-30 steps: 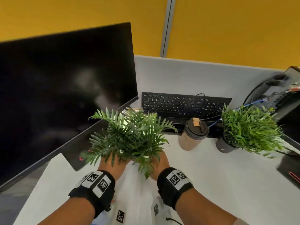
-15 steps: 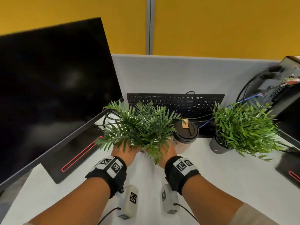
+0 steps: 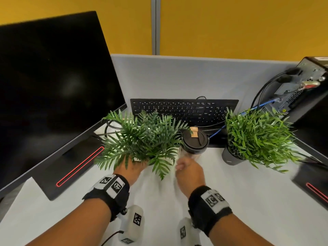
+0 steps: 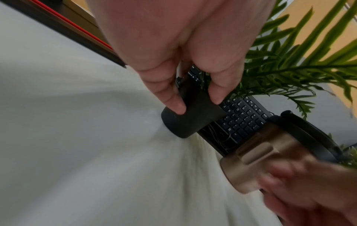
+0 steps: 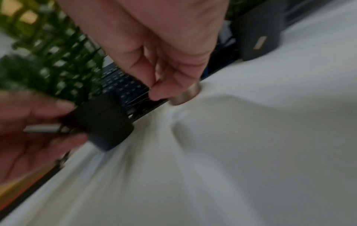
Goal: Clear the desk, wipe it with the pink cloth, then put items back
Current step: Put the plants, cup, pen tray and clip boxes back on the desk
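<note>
A fern plant (image 3: 142, 139) in a black pot (image 4: 193, 120) sits low over the white desk (image 3: 248, 201), just in front of the keyboard (image 3: 184, 109). My left hand (image 3: 131, 167) grips the pot, thumb and fingers on its sides (image 4: 197, 102). A brown coffee cup (image 3: 195, 141) with a black lid stands right of the fern. My right hand (image 3: 184, 166) is off the pot, blurred, its fingers curled just in front of the cup's base (image 5: 185, 96). It holds nothing that I can see. No pink cloth is in view.
A large black monitor (image 3: 53, 86) with a red-striped base (image 3: 71, 171) fills the left. A second potted plant (image 3: 257, 135) stands at the right, beside a computer case (image 3: 305, 96) with cables. A grey partition closes the back.
The fern has travelled forward and down towards the keyboard. My right hand has let go of its pot and moved right, up to the coffee cup. My left hand still holds the pot.
</note>
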